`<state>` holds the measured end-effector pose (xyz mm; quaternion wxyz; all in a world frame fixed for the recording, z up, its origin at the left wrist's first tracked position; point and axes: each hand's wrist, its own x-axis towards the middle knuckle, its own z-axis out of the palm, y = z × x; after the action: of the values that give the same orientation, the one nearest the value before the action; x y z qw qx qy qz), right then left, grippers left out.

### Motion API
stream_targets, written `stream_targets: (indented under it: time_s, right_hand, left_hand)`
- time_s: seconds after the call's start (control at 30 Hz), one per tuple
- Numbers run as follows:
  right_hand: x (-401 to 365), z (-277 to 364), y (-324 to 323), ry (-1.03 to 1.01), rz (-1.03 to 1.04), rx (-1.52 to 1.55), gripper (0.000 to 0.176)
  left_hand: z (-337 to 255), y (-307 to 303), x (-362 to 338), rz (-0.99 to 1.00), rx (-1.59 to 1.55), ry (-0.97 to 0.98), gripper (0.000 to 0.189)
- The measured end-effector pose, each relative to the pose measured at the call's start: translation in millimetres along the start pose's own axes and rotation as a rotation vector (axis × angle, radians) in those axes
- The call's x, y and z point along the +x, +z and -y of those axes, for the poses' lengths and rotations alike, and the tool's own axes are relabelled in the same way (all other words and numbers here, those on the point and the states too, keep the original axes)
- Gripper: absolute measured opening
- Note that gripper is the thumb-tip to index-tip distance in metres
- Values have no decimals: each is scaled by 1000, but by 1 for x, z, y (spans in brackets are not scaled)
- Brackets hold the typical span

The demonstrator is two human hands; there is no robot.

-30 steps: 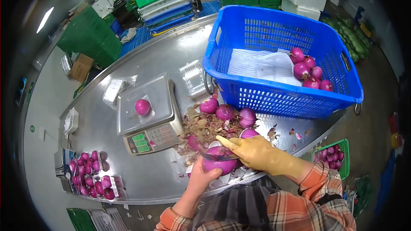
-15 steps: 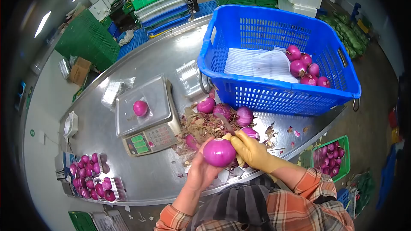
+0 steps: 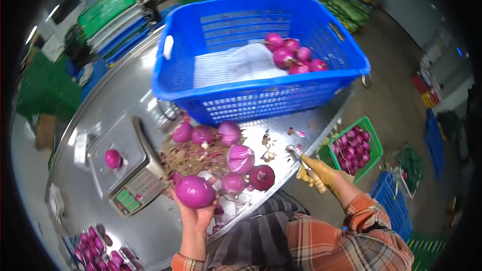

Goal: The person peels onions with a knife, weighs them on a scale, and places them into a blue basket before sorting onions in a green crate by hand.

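A smooth, shiny red onion [image 3: 195, 191] rests in my bare left hand [image 3: 197, 217], whose fingers curl round it from below. My right hand [image 3: 323, 171], in a yellowish glove, grips a knife [image 3: 317, 182] by its light handle near the table's right edge; its blade is blurred. Between the hands lie several more onions, among them a dark one [image 3: 261, 177] and one with pale, torn skin [image 3: 241, 159]. Dry peelings [image 3: 188, 159] are heaped beyond my left hand. Another onion [image 3: 113, 159] sits on the weighing scale [image 3: 131, 190].
A blue crate [image 3: 261, 93] with several onions and a white liner stands at the back of the metal table [image 3: 165, 231]. Packed onions [image 3: 90, 246] lie at the lower left. On the floor at right is a green basket [image 3: 377, 143] full of onions.
My hands have parted: the left moved leftward with the onion, the right moved away to the right with the knife. The view has turned to the right.
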<state>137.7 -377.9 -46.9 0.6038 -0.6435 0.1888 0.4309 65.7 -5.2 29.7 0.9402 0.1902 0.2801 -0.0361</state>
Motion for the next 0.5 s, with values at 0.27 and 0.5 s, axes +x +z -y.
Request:
stream_targets:
  time_s: [0.27,0.5]
  right_hand:
    - [-35,-59,-21,-14,-122,92,58]
    - [-109,-34,0,-149,-408,-48,35]
  left_hand:
    - [9,9,7,208,83,-86,76]
    - [3,11,10,172,11,-174,69]
